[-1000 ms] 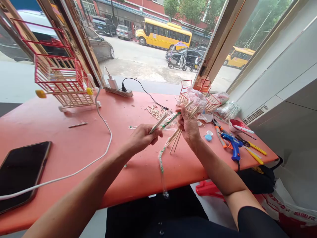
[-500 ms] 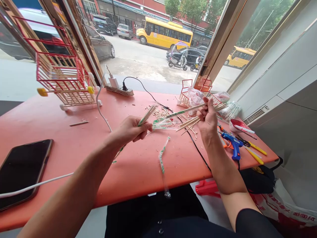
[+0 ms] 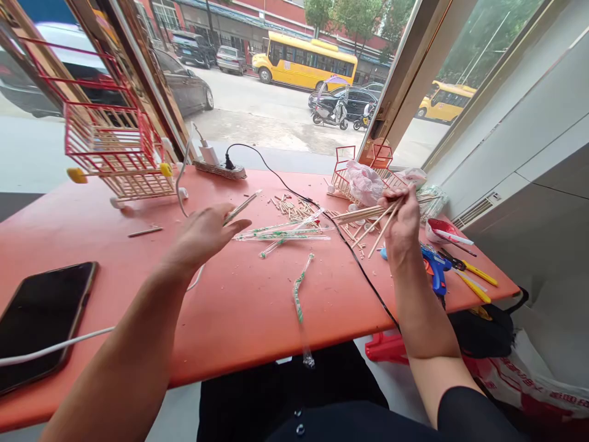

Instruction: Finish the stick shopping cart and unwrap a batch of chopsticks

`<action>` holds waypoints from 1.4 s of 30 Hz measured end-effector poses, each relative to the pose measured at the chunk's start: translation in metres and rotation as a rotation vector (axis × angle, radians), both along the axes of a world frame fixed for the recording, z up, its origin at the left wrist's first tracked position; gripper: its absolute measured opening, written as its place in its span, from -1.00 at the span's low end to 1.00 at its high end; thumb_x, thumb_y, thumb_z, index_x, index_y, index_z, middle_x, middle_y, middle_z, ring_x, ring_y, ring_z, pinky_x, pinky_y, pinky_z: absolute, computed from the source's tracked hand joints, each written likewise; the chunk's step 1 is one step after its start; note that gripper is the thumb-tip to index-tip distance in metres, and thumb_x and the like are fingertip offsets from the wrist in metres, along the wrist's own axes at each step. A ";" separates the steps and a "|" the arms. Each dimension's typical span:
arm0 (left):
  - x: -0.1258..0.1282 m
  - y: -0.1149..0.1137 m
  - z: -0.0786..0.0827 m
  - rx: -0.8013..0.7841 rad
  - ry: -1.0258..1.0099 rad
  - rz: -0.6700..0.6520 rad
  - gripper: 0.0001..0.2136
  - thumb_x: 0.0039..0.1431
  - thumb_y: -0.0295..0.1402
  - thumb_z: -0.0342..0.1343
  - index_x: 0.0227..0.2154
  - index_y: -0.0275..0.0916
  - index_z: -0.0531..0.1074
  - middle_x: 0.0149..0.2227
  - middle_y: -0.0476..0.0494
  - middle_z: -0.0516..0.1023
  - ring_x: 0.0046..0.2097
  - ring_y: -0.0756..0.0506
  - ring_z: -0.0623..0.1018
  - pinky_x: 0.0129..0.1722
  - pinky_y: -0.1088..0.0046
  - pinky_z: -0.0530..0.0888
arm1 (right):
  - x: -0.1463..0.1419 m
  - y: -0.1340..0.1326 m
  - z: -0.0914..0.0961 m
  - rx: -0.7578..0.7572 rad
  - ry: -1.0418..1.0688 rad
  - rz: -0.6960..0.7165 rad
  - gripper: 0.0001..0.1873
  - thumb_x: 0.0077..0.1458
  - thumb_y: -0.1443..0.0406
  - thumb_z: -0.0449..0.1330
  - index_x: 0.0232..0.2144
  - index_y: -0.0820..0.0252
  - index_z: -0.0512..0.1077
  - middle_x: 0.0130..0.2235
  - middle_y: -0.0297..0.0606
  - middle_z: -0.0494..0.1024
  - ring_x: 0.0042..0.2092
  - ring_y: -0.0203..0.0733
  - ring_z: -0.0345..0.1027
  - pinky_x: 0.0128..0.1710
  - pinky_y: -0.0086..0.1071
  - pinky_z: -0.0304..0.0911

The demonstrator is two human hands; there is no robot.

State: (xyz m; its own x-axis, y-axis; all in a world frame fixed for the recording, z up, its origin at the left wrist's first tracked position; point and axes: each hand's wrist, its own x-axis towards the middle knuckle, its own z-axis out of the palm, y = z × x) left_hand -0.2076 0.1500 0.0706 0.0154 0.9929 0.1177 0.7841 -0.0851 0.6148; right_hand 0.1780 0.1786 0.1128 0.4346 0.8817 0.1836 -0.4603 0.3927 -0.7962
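Note:
My right hand (image 3: 401, 226) is closed round a bundle of bare wooden chopsticks (image 3: 363, 215) that fan out to the left, above the right part of the red table (image 3: 239, 307). My left hand (image 3: 202, 236) hovers over the table's middle, fingers loosely curled, pinching one wrapped chopstick (image 3: 242, 207) that points up and right. Clear green-printed wrappers (image 3: 280, 233) lie between the hands, and another wrapper (image 3: 300, 288) lies near the front edge.
A red and wood toy cart (image 3: 110, 147) stands at back left, a phone (image 3: 37, 319) with white cable at front left. Power strip (image 3: 219, 169) and black cord run across the back. A blue glue gun (image 3: 432, 264), cutters and a second small cart (image 3: 363, 175) sit right.
My hands have drawn apart: the right went right and down with the bundle, the left swung left and back. More empty wrappers now lie on the table between them.

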 end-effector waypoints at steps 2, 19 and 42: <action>0.011 -0.006 0.003 0.021 -0.212 -0.061 -0.68 0.27 0.00 0.20 -0.31 -0.18 0.56 -0.38 -0.19 0.56 -0.39 -0.13 0.44 -0.46 0.40 0.26 | -0.021 -0.006 -0.002 -0.087 -0.046 0.179 -0.38 0.31 -0.02 0.40 -0.54 0.08 0.14 -0.60 -0.60 0.02 -0.55 -0.41 0.06 -0.55 -0.55 0.15; 0.075 -0.040 0.001 -0.446 -0.751 -0.542 -0.47 0.25 0.21 0.22 -0.31 -0.26 0.51 -0.54 0.00 0.34 -0.54 0.03 0.27 -0.57 0.49 0.15 | -0.100 -0.041 -0.037 -0.238 -0.339 0.688 -0.42 -0.03 -0.13 0.58 -0.22 0.19 0.61 -0.61 -0.69 -0.07 -0.59 -0.48 -0.31 -0.64 -0.48 -0.32; 0.062 -0.034 0.001 -0.249 -0.554 -0.478 -0.62 0.27 -0.01 0.17 -0.48 -0.20 0.38 -0.64 0.08 0.22 -0.59 0.06 0.15 -0.56 0.50 0.08 | -0.085 -0.026 -0.033 -0.114 -0.206 0.327 -0.41 -0.06 -0.15 0.58 -0.19 0.14 0.64 -0.52 -0.59 0.14 -0.57 -0.49 -0.19 -0.65 -0.40 -0.30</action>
